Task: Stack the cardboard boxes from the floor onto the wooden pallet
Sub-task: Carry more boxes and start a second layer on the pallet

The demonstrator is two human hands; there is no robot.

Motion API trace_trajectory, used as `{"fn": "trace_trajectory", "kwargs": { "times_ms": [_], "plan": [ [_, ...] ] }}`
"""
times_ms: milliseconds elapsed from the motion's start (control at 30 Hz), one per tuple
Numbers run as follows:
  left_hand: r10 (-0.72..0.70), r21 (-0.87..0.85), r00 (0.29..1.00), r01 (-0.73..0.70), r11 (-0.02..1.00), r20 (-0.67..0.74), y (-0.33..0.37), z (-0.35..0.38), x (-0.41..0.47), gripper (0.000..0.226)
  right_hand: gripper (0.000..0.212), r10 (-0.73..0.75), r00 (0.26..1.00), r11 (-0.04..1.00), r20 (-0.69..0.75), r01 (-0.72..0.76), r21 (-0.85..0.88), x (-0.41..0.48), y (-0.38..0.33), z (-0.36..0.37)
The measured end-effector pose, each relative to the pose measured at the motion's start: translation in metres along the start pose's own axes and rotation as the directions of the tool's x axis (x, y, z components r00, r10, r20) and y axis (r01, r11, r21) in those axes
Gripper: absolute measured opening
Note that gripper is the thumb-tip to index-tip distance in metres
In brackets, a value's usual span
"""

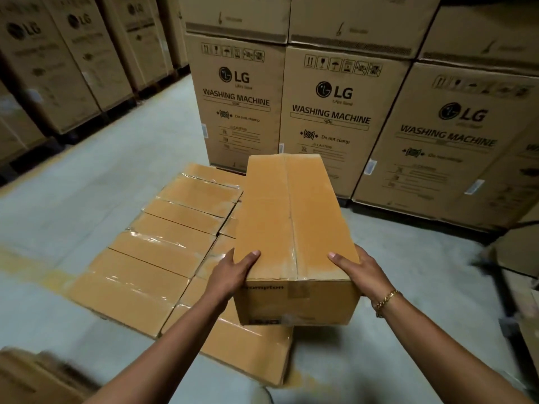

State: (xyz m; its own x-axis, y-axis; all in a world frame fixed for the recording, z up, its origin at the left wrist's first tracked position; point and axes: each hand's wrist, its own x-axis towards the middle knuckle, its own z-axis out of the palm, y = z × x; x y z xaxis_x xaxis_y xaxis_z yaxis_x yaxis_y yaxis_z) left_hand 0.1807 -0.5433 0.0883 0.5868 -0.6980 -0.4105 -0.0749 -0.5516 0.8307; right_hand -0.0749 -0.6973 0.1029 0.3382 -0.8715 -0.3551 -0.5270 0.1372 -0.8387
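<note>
Two hands carry one long cardboard box (294,228) in the head view, held lengthwise away from the person and in the air. Left hand (233,272) grips the near left corner, thumb lying on the top face, fingers wrapped down the side out of sight. Right hand (360,272) grips the near right corner the same way, thumb on top, the other fingers hidden behind the box edge; gold bracelet (386,298) on that wrist. Box top has a taped centre seam, and the near end face shows partial print reading "ompton". Directly below and to the left sits a flat layer of taped boxes (163,249), packed side by side in rows, low on the grey concrete floor (87,185); what they rest on is hidden. The held box overlaps the right side of that layer, clear of it. Tall LG washing machine cartons (329,118) stand in a row just behind, with more at far left. Blurred carton (35,374) at bottom left corner.
</note>
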Motion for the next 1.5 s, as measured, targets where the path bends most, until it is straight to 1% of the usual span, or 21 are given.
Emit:
{"fn": "trace_trajectory", "kwargs": {
  "times_ms": [67, 200, 267, 333, 500, 600, 667, 800, 867, 967, 1067, 1133, 1233, 1267, 1300, 1333, 1400, 1433, 1500],
  "plan": [
    [0.001, 0.004, 1.000, -0.001, 1.000, 0.006, 0.023, 0.015, 0.009, 0.118, 0.062, 0.015, 1.000, 1.000, 0.012, -0.015, 0.005, 0.023, -0.002, -0.018],
    [-0.011, -0.006, 1.000, 0.011, 1.000, -0.026, 0.065, 0.051, 0.033, 0.081, 0.052, 0.020, 0.999, 1.000, 0.032, -0.021, 0.009, 0.070, -0.006, -0.052],
    [-0.005, -0.002, 0.999, 0.005, 1.000, -0.034, 0.085, 0.073, 0.048, 0.075, 0.052, 0.013, 0.999, 1.000, 0.047, -0.012, -0.008, 0.100, -0.007, -0.072],
    [-0.020, -0.004, 0.998, 0.020, 1.000, -0.059, 0.100, 0.098, 0.069, 0.076, 0.053, 0.005, 0.998, 1.000, 0.069, -0.004, -0.023, 0.135, -0.005, -0.093],
    [-0.109, -0.057, 0.986, 0.102, 0.993, -0.126, 0.146, 0.176, 0.119, 0.083, 0.059, -0.004, 0.988, 0.997, 0.151, 0.016, -0.078, 0.236, -0.002, -0.156],
    [-0.175, -0.104, 0.972, 0.160, 0.982, -0.159, 0.173, 0.220, 0.147, 0.093, 0.056, -0.007, 0.978, 0.993, 0.206, 0.032, -0.116, 0.292, -0.008, -0.201],
    [-0.204, -0.125, 0.962, 0.183, 0.975, -0.180, 0.193, 0.243, 0.160, 0.098, 0.055, -0.006, 0.972, 0.991, 0.236, 0.037, -0.129, 0.323, -0.013, -0.226],
    [-0.236, -0.184, 0.948, 0.198, 0.963, -0.215, 0.228, 0.275, 0.187, 0.101, 0.060, -0.033, 0.956, 0.984, 0.293, 0.082, -0.157, 0.382, -0.025, -0.261],
    [-0.247, -0.208, 0.939, 0.199, 0.958, -0.240, 0.241, 0.284, 0.200, 0.104, 0.058, -0.048, 0.945, 0.981, 0.322, 0.106, -0.164, 0.407, -0.036, -0.268],
    [-0.273, -0.237, 0.921, 0.210, 0.949, -0.278, 0.256, 0.289, 0.227, 0.102, 0.045, -0.077, 0.924, 0.975, 0.375, 0.149, -0.165, 0.443, -0.057, -0.269],
    [-0.286, -0.254, 0.901, 0.208, 0.945, -0.325, 0.271, 0.289, 0.263, 0.100, 0.046, -0.114, 0.898, 0.963, 0.425, 0.204, -0.173, 0.491, -0.083, -0.262],
    [-0.296, -0.280, 0.887, 0.202, 0.939, -0.354, 0.280, 0.287, 0.291, 0.101, 0.054, -0.126, 0.878, 0.953, 0.462, 0.237, -0.190, 0.526, -0.101, -0.253],
    [-0.307, -0.312, 0.864, 0.187, 0.932, -0.400, 0.294, 0.279, 0.336, 0.103, 0.085, -0.177, 0.852, 0.939, 0.493, 0.296, -0.174, 0.585, -0.125, -0.237],
    [-0.312, -0.326, 0.860, 0.183, 0.927, -0.403, 0.300, 0.276, 0.351, 0.107, 0.090, -0.200, 0.843, 0.930, 0.500, 0.324, -0.175, 0.605, -0.134, -0.231],
    [-0.311, -0.344, 0.859, 0.171, 0.923, -0.407, 0.307, 0.274, 0.365, 0.109, 0.091, -0.215, 0.832, 0.920, 0.511, 0.348, -0.180, 0.622, -0.144, -0.225],
    [-0.306, -0.362, 0.856, 0.153, 0.919, -0.416, 0.314, 0.272, 0.381, 0.103, 0.089, -0.220, 0.821, 0.915, 0.526, 0.361, -0.181, 0.638, -0.155, -0.220],
    [-0.325, -0.377, 0.826, 0.150, 0.914, -0.461, 0.328, 0.267, 0.409, 0.085, 0.078, -0.221, 0.812, 0.907, 0.539, 0.374, -0.191, 0.672, -0.177, -0.211],
    [-0.341, -0.377, 0.812, 0.163, 0.912, -0.473, 0.334, 0.264, 0.421, 0.085, 0.073, -0.222, 0.805, 0.904, 0.551, 0.381, -0.193, 0.686, -0.186, -0.206],
    [-0.363, -0.373, 0.796, 0.187, 0.909, -0.485, 0.343, 0.256, 0.443, 0.095, 0.066, -0.209, 0.793, 0.909, 0.572, 0.373, -0.185, 0.713, -0.203, -0.197]
  ]
}}
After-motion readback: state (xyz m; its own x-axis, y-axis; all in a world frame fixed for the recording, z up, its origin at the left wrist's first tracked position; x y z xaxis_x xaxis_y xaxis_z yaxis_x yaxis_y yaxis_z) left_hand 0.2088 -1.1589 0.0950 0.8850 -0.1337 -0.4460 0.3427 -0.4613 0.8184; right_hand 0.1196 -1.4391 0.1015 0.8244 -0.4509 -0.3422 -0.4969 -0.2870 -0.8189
